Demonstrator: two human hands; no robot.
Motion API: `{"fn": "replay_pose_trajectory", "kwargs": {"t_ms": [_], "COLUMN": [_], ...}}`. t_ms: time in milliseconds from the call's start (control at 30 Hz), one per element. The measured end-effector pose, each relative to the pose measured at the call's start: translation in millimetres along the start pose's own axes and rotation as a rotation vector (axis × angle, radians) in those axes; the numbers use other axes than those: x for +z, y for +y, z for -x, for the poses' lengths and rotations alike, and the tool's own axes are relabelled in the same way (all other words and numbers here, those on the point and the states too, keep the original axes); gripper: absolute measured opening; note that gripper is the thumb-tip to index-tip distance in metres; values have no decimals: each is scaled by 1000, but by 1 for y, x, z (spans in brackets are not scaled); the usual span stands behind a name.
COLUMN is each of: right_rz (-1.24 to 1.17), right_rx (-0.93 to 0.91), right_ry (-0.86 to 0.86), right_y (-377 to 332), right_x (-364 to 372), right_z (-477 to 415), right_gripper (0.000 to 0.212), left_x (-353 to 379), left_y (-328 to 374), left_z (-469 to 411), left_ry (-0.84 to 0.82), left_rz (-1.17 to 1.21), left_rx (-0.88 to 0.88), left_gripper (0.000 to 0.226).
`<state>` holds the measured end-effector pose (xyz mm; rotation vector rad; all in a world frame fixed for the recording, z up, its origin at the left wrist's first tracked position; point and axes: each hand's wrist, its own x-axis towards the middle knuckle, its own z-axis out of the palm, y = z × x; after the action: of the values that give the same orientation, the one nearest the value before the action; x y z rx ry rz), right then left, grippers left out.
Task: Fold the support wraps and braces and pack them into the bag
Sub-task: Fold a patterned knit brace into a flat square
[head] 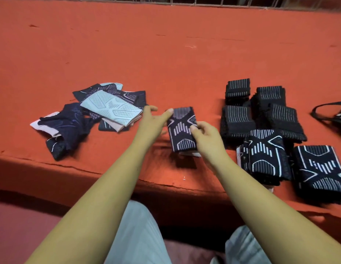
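Note:
A folded dark brace with pale line pattern (182,128) is lifted a little above the orange surface, its shadow beneath it. My right hand (205,137) grips its right edge, thumb on top. My left hand (153,121) is at its upper left corner with the fingers spread and fairly straight, one fingertip touching the corner. To the left lies a loose heap of unfolded braces (89,115), dark blue and pale grey. To the right stand stacks of folded black braces (261,119). A black bag (335,116) shows at the right edge, mostly cut off.
The orange cloth-covered surface (165,54) stretches far back to a wire fence (204,1). Its front edge (127,176) runs just before my knees in pale trousers. Two larger folded patterned braces (318,170) sit near the front right edge.

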<state>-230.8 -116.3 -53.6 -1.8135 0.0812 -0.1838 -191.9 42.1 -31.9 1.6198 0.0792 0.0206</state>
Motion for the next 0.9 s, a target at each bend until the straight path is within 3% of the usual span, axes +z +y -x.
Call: {"fn": "replay_pose_trajectory", "kwargs": {"t_ms": [67, 200, 400, 633, 767, 900], "right_rz": [46, 177, 420, 387, 542, 700], "right_rx": [48, 132, 134, 91, 131, 5], "right_ry": [171, 331, 277, 336, 283, 243], "right_y": [6, 11, 26, 15, 20, 6], "right_x": [-1, -3, -5, 4, 8, 7], "right_z": [-8, -17, -15, -11, -13, -25], "right_gripper": [11, 19, 17, 12, 20, 27], "left_x": [14, 30, 34, 36, 31, -7], "left_y": [-7, -30, -55, -57, -62, -55], "left_z": [1, 3, 2, -4, -5, -17], "left_ry": [-81, -100, -86, -11, -43, 25], "left_rz": [85, 45, -87, -127, -227, -306], "left_rx": [-163, -159, -93, -23, -54, 16], "left_gripper": [35, 31, 28, 31, 22, 16]}}
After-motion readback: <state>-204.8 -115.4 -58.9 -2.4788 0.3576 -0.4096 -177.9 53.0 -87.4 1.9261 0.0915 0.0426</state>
